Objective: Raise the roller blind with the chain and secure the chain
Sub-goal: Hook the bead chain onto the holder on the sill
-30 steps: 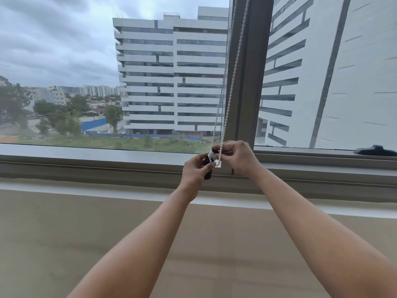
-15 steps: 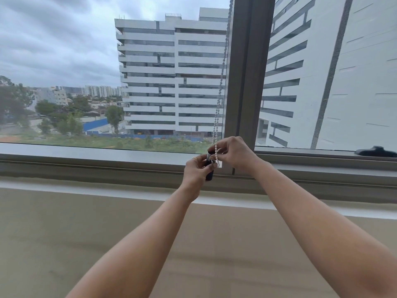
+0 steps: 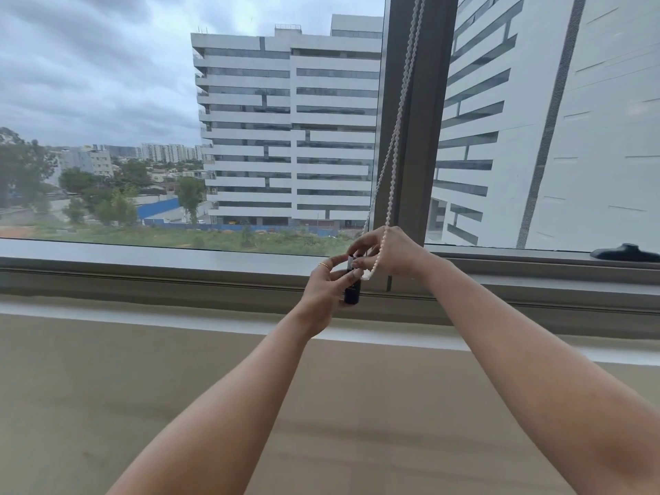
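The bead chain [image 3: 397,137] hangs in two strands in front of the dark window post [image 3: 423,137]; its lower end loops over your right hand [image 3: 396,257]; that grip is pinched together on the chain, just above the sill [image 3: 143,253]; your left hand [image 3: 326,289] has its grip clamped round a small black holder [image 3: 352,296], close against your right fingertips.
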Tool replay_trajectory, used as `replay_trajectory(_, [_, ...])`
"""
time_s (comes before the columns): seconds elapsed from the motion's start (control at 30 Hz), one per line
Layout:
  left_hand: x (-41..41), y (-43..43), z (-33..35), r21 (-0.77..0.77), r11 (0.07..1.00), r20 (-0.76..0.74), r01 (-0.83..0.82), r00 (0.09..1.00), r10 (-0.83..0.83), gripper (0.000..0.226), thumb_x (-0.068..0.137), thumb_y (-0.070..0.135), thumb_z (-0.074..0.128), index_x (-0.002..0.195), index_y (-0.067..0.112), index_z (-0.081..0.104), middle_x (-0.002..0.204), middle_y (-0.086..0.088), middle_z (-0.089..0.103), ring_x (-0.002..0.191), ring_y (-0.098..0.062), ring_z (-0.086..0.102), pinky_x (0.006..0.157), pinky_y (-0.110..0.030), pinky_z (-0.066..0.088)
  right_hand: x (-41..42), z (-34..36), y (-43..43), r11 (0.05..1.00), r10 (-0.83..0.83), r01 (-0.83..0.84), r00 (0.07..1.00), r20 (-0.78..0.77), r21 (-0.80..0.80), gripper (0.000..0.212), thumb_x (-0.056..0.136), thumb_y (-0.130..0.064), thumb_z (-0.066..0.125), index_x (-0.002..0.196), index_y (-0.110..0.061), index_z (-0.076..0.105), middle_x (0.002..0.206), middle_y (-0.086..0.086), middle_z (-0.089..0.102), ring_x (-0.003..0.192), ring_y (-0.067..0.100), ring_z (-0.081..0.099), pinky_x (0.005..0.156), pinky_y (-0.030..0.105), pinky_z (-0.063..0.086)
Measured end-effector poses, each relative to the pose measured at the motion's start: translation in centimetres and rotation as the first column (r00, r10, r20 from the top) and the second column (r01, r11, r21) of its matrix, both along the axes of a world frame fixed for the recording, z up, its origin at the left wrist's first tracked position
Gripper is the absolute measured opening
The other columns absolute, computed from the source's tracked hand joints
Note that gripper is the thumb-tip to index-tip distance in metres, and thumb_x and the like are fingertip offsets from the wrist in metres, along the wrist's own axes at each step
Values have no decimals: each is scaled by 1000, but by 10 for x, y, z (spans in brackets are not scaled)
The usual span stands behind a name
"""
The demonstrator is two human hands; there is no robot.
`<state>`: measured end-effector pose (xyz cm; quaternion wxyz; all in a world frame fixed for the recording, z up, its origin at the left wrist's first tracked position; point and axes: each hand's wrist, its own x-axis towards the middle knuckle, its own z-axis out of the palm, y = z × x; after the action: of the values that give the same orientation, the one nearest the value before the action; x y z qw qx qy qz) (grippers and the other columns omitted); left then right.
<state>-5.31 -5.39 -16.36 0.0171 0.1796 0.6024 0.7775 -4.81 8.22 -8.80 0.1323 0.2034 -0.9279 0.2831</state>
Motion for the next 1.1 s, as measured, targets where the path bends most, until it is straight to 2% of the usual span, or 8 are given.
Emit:
replay_trajectory(0.07, [0, -2, 0, 32, 999, 26, 37, 999, -38, 17, 93, 9, 49, 107, 17, 51, 84, -5, 59, 78, -15, 55, 66, -38, 48, 1, 1, 2, 1000, 14, -14, 1000, 25, -20, 19, 79, -14, 69, 98, -13, 71, 84, 1, 67, 68, 5, 59, 58, 4, 42])
replay_trajectory(0.17, [0, -2, 0, 36, 997, 40, 62, 997, -64, 27, 90, -4, 39, 99, 18, 52, 81, -6, 57, 74, -16, 52, 65, -37, 48, 0, 2, 4, 1000, 16, -15, 1000, 27, -16, 19, 78, -16, 70, 97, -11, 71, 82, 1, 67, 63, -1, 56, 51, -1, 38])
replay_trajectory(0.27, [0, 0, -1, -19, 999, 5, 48, 999, -48, 40, 84, -16, 42, 114, 10, 46, 86, -5, 60, 74, -16, 54, 66, -37, 48, -1, 2, 4, 1000, 18, -18, 999, 30, -7, 21, 78, -17, 71, 98, -11, 71, 86, 4, 69, 67, 2, 58, 56, 2, 39])
replay_trajectory(0.37, [1, 1, 0, -39, 999, -3, 13, 1000, -13, 49, 83, -14, 54, 127, 5, 42, 89, -4, 62, 78, -15, 58, 64, -37, 51, -1, 1, 3, 1000, 22, -22, 999, 38, -15, 22, 78, -16, 71, 100, -9, 71, 94, 8, 72, 80, 9, 63, 67, 10, 44])
replay_trajectory(0.67, [1, 2, 3, -55, 998, -37, -40, 999, 38, 61, 81, -8, 61, 136, 8, 39, 90, -4, 67, 77, -12, 62, 65, -30, 54, 1, 3, 1, 997, -17, 16, 1000, -17, -76, 20, 75, -16, 73, 93, -6, 73, 88, 9, 73, 76, 7, 61, 56, -4, 40])
replay_trajectory(0.77, [0, 5, 1, -48, 995, -78, -89, 993, 85, 64, 80, -9, 62, 137, 7, 38, 98, -10, 67, 78, -12, 60, 73, -27, 50, 0, 2, -1, 996, -37, 34, 998, -43, -88, 18, 74, -16, 75, 89, -6, 73, 85, 9, 73, 75, 9, 61, 59, 3, 43])
replay_trajectory(0.9, [0, 8, -3, -55, 989, -110, -135, 986, 128, 61, 79, -8, 63, 134, 9, 43, 85, -4, 68, 82, -18, 60, 75, -27, 50, -1, 0, -2, 995, -56, 53, 998, -36, -89, 18, 73, -15, 75, 87, -5, 73, 87, 12, 73, 77, 13, 63, 65, 15, 44])
replay_trajectory(1.1, [-4, 7, -5, -50, 986, -111, -159, 982, 153, 55, 78, -7, 65, 128, 7, 49, 83, -5, 70, 72, -13, 61, 63, -17, 52, -2, -4, -5, 990, -81, 75, 995, -50, -117, 17, 72, -14, 75, 87, -5, 73, 86, 13, 73, 77, 13, 63, 69, 18, 46])
